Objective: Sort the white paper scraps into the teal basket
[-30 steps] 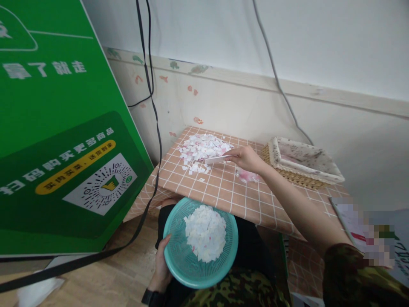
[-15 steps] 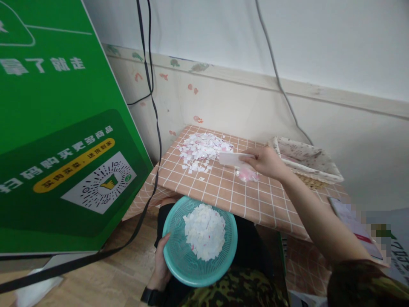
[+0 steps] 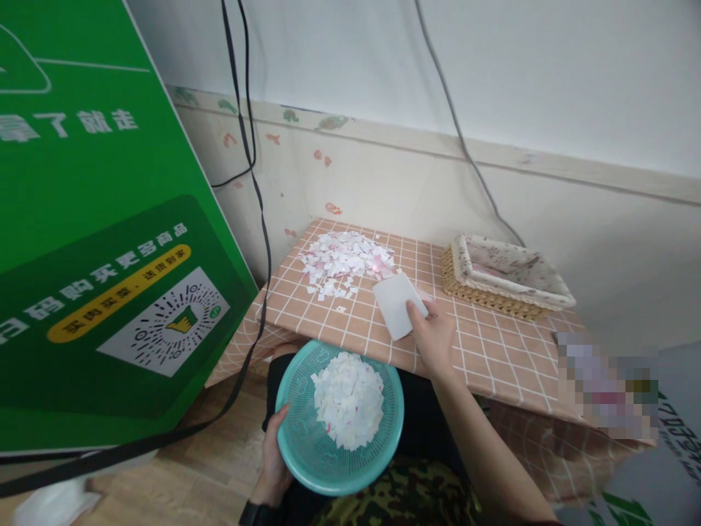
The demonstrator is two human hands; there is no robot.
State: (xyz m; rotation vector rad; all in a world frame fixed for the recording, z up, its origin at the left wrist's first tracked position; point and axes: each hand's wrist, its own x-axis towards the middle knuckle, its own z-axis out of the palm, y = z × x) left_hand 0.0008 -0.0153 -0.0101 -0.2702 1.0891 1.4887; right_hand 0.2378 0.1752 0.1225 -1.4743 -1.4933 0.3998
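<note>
1. Progress, my read from this end: partway. 1 pile (image 3: pixel 349 398) of paper bits sits in the basin (image 3: pixel 301 446); 1 heap (image 3: pixel 345 256) lies on the desk (image 3: pixel 482 358), with a few strays at its near edge.
2. My right hand (image 3: pixel 435 336): grip pinching the card (image 3: pixel 395 307), held tilted just beside the heap. Can't tell if it touches the cloth.
3. My left hand (image 3: pixel 274 456): grip clamped on the basin's left rim, over the lap.
4. Something pink behind the card, mostly hidden; can't make it out.
5. Desk: brown checked cloth, lined basket (image 3: pixel 487 296) at the back right, right end blurred.
6. Room: pale wall (image 3: pixel 372 175) with prints, grey cable (image 3: pixel 454 124), green panel (image 3: pixel 109 219) at left, wood floor (image 3: pixel 208 460).
</note>
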